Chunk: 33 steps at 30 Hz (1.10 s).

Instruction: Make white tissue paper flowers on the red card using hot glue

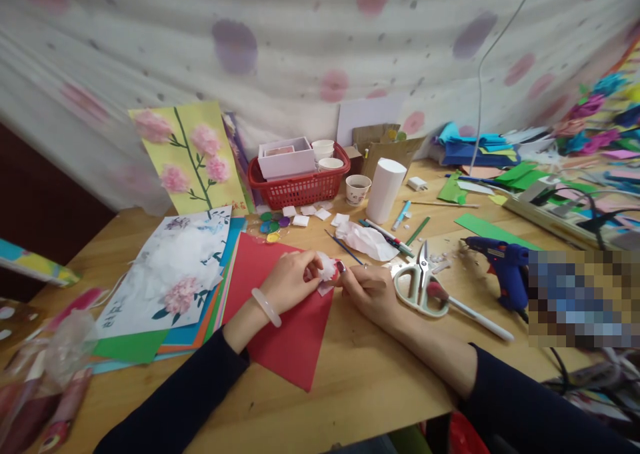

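A small crumpled piece of white tissue paper (327,266) is pinched between my two hands, above the corner of a red paper sheet (295,334). My left hand (293,277), with a pale bangle at its wrist, grips the tissue from the left, thumb and fingertips together. From the right, my right hand (370,294) closes its fingers at the tissue's edge, where a bit of red shows; the fingers hide part of it. White-handled scissors (420,284) lie just right of that hand, beside a white-handled brush (477,317). More white tissue (367,239) lies beyond the hands.
A blue glue gun (500,267) rests at right, near a power strip (550,207). Behind stand a red basket (300,191), a paper cup (358,189) and a white roll (386,191). A flower picture (193,157) leans at left above stacked coloured paper (135,344).
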Tool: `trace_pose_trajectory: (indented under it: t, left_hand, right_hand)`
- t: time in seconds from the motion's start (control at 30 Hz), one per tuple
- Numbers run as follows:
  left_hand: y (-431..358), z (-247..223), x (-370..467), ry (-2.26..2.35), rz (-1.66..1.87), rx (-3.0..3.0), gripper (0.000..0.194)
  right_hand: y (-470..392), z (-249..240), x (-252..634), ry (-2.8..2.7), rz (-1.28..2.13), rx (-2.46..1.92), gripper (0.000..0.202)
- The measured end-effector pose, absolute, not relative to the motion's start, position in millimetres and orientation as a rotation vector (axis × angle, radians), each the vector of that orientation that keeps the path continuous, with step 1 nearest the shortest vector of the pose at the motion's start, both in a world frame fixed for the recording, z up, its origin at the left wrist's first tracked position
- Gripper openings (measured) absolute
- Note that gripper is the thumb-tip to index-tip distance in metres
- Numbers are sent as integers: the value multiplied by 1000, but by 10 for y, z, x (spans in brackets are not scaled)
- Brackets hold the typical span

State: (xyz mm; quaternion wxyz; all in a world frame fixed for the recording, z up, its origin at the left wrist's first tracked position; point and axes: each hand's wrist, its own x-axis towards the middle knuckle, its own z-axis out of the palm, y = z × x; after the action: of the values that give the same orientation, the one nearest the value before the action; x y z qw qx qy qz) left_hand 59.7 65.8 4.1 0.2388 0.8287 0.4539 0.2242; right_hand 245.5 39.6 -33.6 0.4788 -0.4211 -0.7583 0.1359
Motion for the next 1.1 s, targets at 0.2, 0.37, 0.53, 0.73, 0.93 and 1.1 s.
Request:
trace_pose_trajectory:
  t: [0.2, 0.37, 0.53, 0.73, 0.93, 1.1]
  left_hand:
    - [626, -25, 377, 1298, 620, 2341, 53]
    - [629, -249, 201, 1393, 159, 2365, 108]
    - [656, -331, 181, 1362, 58, 2426, 111]
    - [656, -348, 178, 1394, 46, 2422, 112]
    - [648, -333, 182, 1419, 53, 2407, 114]
    - [641, -336, 194, 1438, 27, 2396, 114]
  right_hand:
    - [411, -373, 2443, -1891, 286, -1049, 52]
    - [409, -362, 2422, -1934, 194, -984, 51]
    - [392, -329, 2392, -2038, 223, -947, 47]
    - [385, -317, 2364, -2129, 251, -938, 47]
    - [400, -349, 2374, -1993, 289, -974, 55]
    - [375, -370, 2432, -1713, 416, -997, 49]
